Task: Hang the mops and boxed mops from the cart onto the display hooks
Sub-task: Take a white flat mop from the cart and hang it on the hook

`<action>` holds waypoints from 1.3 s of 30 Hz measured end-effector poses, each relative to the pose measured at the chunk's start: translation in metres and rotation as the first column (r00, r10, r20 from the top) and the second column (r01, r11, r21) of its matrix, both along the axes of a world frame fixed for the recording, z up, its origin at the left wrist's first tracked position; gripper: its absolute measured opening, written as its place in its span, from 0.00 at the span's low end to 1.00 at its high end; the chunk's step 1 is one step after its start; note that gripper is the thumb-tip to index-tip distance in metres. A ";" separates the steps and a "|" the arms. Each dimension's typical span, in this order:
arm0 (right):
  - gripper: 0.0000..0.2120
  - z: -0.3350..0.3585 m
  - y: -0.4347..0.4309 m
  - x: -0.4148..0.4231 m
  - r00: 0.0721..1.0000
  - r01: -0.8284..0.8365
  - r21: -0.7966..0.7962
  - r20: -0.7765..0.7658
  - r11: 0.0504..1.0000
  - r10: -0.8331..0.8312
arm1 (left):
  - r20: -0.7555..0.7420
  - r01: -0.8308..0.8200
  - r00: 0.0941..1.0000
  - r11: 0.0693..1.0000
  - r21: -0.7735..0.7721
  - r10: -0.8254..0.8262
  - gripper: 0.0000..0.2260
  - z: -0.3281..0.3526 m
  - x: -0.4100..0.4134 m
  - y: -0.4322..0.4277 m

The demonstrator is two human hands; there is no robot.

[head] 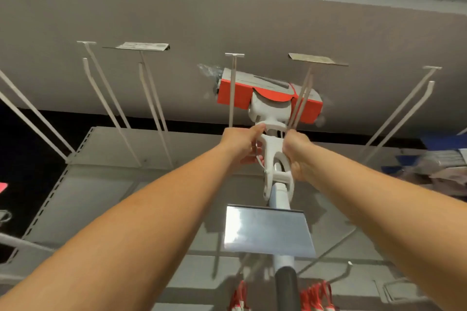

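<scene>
- Left hand [242, 145]: raised overhead, fingers and thumb curled round the left side of the white plastic wringer frame [274, 149] of the boxed mop [265, 108].
- Right hand [299, 154]: raised to the same level, just right of the left hand, fingers clenched round the right side of the same frame.
- Far left of the left hand: long white wire display hooks [108, 98] slant out from the grey wall. One carries a flat label plate [141, 46] at its tip.
- Below and left of the left hand: grey slotted metal back panel [101, 184].
- Just above the left hand: a single white hook [231, 88] crosses in front of the left part of the orange-red cardboard sleeve [240, 96].
- Between and above the hands: the mop is held head-up, and the sleeve wraps its head, seen against the grey wall.
- Below the hands: the pale blue-grey pole [279, 197] runs down from the frame to a black grip [286, 285]. A clear plastic label holder [267, 230] lies across it.
- Just above the right hand: a double-wire hook [302, 98] crosses the right part of the sleeve. Whether the mop bears on any hook cannot be determined.
- Far right of the right hand: further white hooks [404, 113] and blurred blue packages [442, 144].
</scene>
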State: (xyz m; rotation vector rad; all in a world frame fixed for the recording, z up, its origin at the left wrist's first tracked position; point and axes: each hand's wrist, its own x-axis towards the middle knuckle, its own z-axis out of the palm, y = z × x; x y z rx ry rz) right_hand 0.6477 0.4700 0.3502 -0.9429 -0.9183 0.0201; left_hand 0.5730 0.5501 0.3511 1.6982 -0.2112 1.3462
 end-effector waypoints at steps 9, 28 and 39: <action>0.21 -0.015 0.037 0.027 0.965 0.262 -0.056 0.025 0.963 -0.261 | -0.093 0.113 0.989 0.994 0.002 -0.112 0.10 -0.023 0.031 0.048; 0.29 -0.021 0.108 0.101 0.875 0.476 -0.202 0.212 0.856 -0.436 | -0.154 0.029 0.987 0.999 -0.036 -0.035 0.16 -0.029 0.091 0.114; 0.33 -0.030 0.137 0.129 0.894 0.448 -0.220 0.091 0.867 -0.439 | -0.162 -0.034 0.987 0.993 -0.112 0.016 0.14 -0.038 0.113 0.119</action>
